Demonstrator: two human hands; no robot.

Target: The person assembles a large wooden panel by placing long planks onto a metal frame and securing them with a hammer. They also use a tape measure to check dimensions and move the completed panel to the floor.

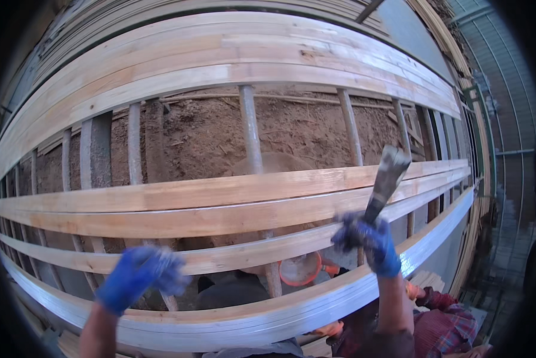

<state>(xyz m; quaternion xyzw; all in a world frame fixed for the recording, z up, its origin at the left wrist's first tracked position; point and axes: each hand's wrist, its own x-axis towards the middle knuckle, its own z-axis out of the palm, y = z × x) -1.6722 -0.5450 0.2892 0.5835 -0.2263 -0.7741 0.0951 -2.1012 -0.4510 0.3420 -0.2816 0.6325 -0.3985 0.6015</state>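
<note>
My right hand (369, 241), in a blue glove, is closed round the dark handle of a putty knife (388, 179). The tool points up and away, its wide pale-smeared blade above the light wooden boards (220, 221). My left hand (145, 275), gloved in blue too, hovers over the nearer boards at the left. Its blurred fingers look loosely stretched out, with nothing visible in them. Close to me runs a board with a pale, shiny side (232, 328). Between the boards, below, shows an orange-rimmed round container (299, 268) with greyish contents.
Metal crossbars (250, 128) carry the boards over brown soil (208, 140). Several wide boards (232, 56) lie side by side at the far side. A person in a plaid shirt (444, 328), with orange gloves, is at the lower right. Wire mesh (509, 119) stands at the right.
</note>
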